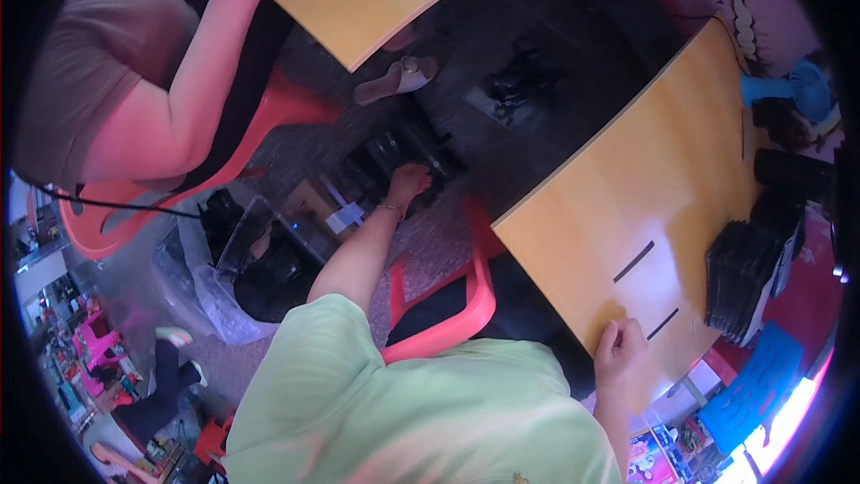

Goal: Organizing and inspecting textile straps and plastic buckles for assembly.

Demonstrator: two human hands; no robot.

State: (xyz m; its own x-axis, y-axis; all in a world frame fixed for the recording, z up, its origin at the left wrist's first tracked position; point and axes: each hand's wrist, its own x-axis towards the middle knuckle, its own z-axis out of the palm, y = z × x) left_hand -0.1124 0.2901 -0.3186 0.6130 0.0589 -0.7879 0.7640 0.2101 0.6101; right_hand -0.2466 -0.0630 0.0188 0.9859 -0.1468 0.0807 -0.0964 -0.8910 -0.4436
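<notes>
My left hand [410,185] reaches down and forward, low beside the table, with its fingers curled. Right at it lie dark, flat, strap-like pieces [387,151] in a bundle near the floor; what the fingers hold, if anything, is hidden. On the near edge of the wooden table [573,233] rests my right hand [620,347], closed in a loose fist with nothing showing in it. Just beyond its knuckles lies a thin black strip [663,324]. A second black strip [634,262] lies farther up the tabletop, apart from the hand.
Stacked black flat pieces [743,273] stand at the table's right side, near a blue fan [809,90]. A red plastic chair [484,291] is between my arms. At left are a clear plastic bag [210,296] and a seated person [134,81] at another table [349,13].
</notes>
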